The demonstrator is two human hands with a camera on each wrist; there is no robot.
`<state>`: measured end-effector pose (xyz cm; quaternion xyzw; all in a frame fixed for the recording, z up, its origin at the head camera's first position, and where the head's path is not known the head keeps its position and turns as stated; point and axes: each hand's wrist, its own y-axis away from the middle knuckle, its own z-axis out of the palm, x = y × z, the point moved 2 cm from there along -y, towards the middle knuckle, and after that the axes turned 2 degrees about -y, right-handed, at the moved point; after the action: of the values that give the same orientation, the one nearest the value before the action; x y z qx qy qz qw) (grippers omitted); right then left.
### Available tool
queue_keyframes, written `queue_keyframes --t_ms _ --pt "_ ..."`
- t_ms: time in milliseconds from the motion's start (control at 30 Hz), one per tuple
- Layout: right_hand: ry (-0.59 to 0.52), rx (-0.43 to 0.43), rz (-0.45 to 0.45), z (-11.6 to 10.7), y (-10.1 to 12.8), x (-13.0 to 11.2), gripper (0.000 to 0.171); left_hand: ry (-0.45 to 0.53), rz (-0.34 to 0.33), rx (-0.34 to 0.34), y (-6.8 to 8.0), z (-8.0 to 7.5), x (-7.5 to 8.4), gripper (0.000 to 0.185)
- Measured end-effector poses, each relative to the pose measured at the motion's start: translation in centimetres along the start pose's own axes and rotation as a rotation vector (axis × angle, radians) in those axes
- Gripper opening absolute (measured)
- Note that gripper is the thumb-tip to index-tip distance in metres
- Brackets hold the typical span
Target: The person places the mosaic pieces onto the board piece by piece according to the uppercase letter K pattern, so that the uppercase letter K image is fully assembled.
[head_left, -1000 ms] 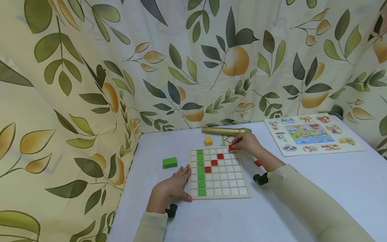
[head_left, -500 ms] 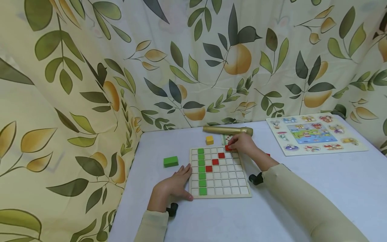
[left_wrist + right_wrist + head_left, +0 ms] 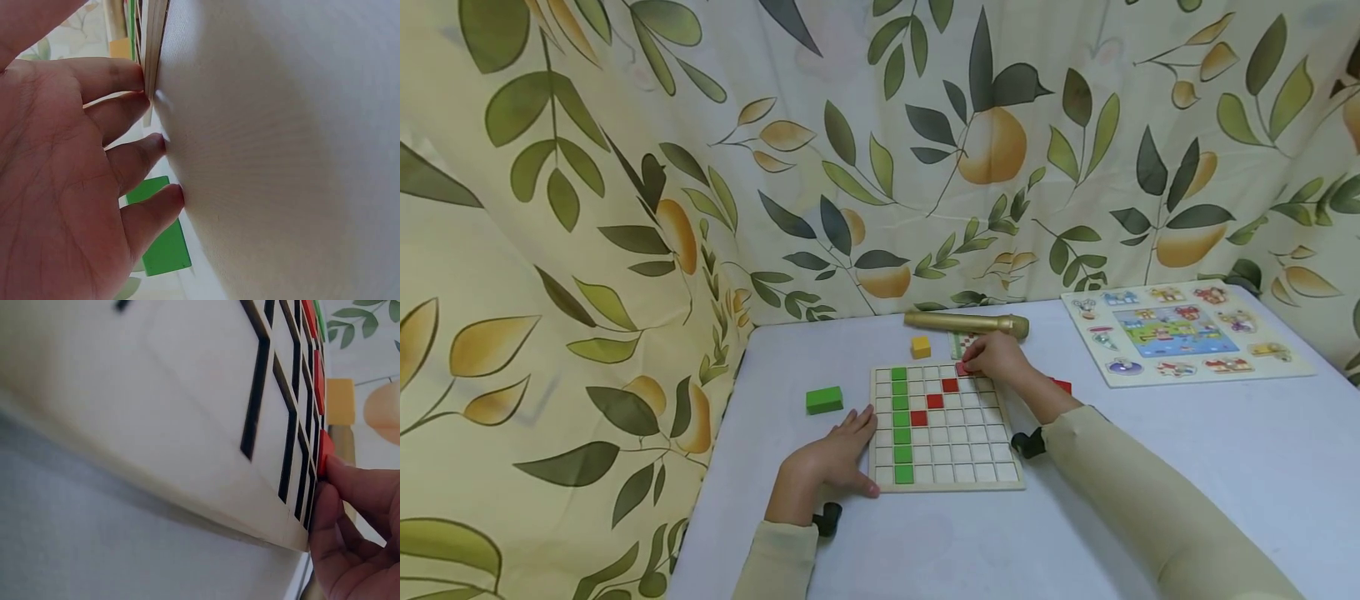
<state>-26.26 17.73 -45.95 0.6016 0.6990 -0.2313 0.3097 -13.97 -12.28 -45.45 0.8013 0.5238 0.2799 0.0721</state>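
A wooden grid board (image 3: 958, 454) lies flat on the table, with a column of green tiles (image 3: 902, 436) and a diagonal of red tiles (image 3: 935, 402) set in its squares. My left hand (image 3: 831, 462) rests at the board's left side, its spread fingertips touching the edge and the thumb near the lower corner. At the far edge, my right hand (image 3: 1000, 358) pinches a red tile (image 3: 325, 450) between finger and thumb over the top row, in line with the diagonal. The fingers partly hide that tile in the head view.
Left of the board lies a green block (image 3: 824, 400); beyond it sit a yellow block (image 3: 921, 347) and a gold microphone (image 3: 966, 323). A patterned card (image 3: 961, 344) is partly covered by the right hand. A red block (image 3: 1062, 386) shows behind the right wrist. A picture puzzle (image 3: 1183, 333) lies back right.
My right hand has moved slightly left with the red tile, from beyond the top right corner to a top-row square. The left hand stays in place on the board's edge.
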Motion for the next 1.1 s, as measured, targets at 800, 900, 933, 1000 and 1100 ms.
queue_keyframes --t_ms 800,900,933,1000,1100 --pt "-0.004 -0.010 0.024 -0.4 0.9 0.3 0.010 0.013 0.001 -0.012 0.0 0.1 0.2 0.115" --pt "-0.020 0.026 0.007 -1.4 1.4 0.3 0.012 0.009 -0.006 -0.013 0.0 0.1 0.3 0.115" --pt "-0.026 0.041 0.011 -1.7 1.5 0.3 0.011 0.009 -0.011 -0.013 0.0 0.1 0.3 0.115" --pt "-0.025 0.057 0.001 -2.5 1.8 0.4 0.011 0.009 -0.018 -0.012 0.0 0.1 0.2 0.115" --pt "-0.012 0.066 0.020 -3.7 2.4 0.7 0.010 0.007 -0.022 -0.007 0.1 0.1 0.2 0.115"
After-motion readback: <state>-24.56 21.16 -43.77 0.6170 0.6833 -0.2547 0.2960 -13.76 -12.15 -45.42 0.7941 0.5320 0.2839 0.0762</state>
